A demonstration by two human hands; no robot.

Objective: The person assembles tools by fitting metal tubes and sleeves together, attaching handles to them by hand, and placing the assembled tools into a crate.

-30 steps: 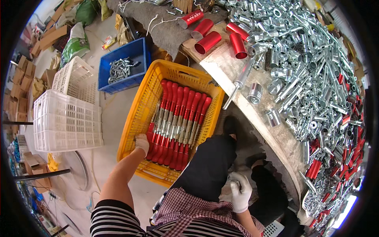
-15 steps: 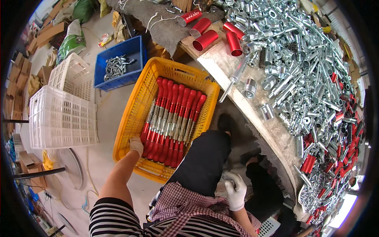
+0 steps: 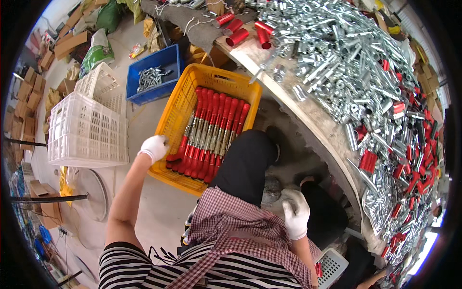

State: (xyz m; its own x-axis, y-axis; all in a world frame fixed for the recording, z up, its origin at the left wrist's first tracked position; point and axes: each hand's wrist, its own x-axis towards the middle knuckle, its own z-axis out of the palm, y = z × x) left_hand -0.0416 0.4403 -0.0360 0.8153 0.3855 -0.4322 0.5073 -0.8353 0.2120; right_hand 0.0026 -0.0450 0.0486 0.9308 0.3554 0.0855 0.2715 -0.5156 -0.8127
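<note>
My left hand (image 3: 155, 148), in a white glove, is at the left rim of a yellow plastic crate (image 3: 160, 177). Its fingers are curled inward, and no object shows in them. Inside the crate lies a row of long tools (image 3: 211, 132) with rounded red grips and silver shafts. One red grip (image 3: 174, 157) at the near left sticks out at an angle to the others. Over by my right thigh, beside the checked apron (image 3: 216, 216), my gloved right hand (image 3: 296, 216) is held up with bent fingers and nothing visible in it.
A workbench (image 3: 332, 159) on the right bears a heap of metal tubes (image 3: 337, 62) and red parts. Red cylinders (image 3: 237, 37) lie at its far corner. Left stand a blue bin (image 3: 153, 96) of metal parts and white crates (image 3: 86, 132). Another person's arm (image 3: 373, 279) shows lower right.
My left hand has come off the tools at the crate's near left and moved up and outward to its rim. My right hand has risen slightly. The view has shifted.
</note>
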